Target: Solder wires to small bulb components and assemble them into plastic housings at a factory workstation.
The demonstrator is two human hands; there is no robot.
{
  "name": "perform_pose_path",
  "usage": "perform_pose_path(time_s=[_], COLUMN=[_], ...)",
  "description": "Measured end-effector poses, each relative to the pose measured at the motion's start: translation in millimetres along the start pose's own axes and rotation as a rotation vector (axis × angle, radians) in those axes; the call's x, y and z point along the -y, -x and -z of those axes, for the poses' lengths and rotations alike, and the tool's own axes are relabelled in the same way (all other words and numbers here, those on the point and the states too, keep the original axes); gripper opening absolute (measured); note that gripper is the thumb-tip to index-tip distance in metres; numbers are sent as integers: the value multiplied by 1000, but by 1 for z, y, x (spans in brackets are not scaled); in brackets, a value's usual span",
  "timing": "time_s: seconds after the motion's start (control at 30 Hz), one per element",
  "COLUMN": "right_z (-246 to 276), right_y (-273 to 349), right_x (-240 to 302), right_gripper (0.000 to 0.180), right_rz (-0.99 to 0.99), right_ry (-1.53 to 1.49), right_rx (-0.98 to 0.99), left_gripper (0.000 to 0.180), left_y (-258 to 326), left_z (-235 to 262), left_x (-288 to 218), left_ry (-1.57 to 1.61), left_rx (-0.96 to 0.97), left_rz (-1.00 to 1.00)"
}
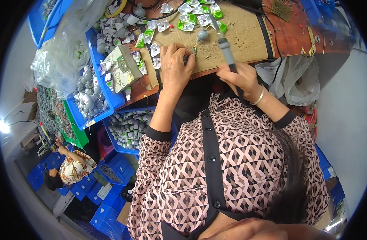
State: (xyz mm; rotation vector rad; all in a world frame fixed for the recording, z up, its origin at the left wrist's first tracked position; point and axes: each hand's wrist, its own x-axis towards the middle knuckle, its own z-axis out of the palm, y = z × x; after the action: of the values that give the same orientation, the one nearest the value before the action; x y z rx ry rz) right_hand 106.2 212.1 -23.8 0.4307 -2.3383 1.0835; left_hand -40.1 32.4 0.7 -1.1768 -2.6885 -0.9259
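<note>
My right hand (243,80) grips a soldering iron (225,48) with a grey and black handle, its metal tip pointing away over the cardboard mat (247,36). Curled at the near edge of the mat, my left hand (176,66) closes on a small dark thing, mostly hidden by the fingers. Just beside those fingertips shows a small green part (194,51). A grey round piece (202,35) with thin wires lies beyond, between the two hands. Clear and green plastic shells (187,20) are spread along the far side of the mat.
Left of the mat, a blue tray (91,52) carries grey and white parts, with a cardboard box piece (125,70) nearby. Below stands a blue bin (129,130) of similar parts. Plastic bags (301,80) hang at the right table edge. Another person (75,166) works at far left.
</note>
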Motion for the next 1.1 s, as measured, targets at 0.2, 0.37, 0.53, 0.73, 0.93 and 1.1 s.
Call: perform_pose_path(time_s=[0.2,0.37,0.53,0.73,0.93,1.1], right_z=[-36,-41,-40,-39,-40,-38], right_y=[-18,-20,-23,-22,-21,-22], right_x=[-8,-10,-10,-14,-14,-14], right_gripper=[20,15,16,19,18,17], right_rz=[-43,-25,21,55,39,36], right_ry=[329,444,468,474,449,432], right_rx=[-1,64,62,88,97,105], left_gripper=[11,11,10,9,8,8], left_y=[0,-1,0,2,1,0], left_z=[-1,0,-2,-4,-2,-2], left_x=[1,0,3,4,4,4], left_ry=[-57,-45,-49,-69,-83,-95], left_rx=[70,99,90,57,84,89], left_rz=[55,77,24,20,5,5])
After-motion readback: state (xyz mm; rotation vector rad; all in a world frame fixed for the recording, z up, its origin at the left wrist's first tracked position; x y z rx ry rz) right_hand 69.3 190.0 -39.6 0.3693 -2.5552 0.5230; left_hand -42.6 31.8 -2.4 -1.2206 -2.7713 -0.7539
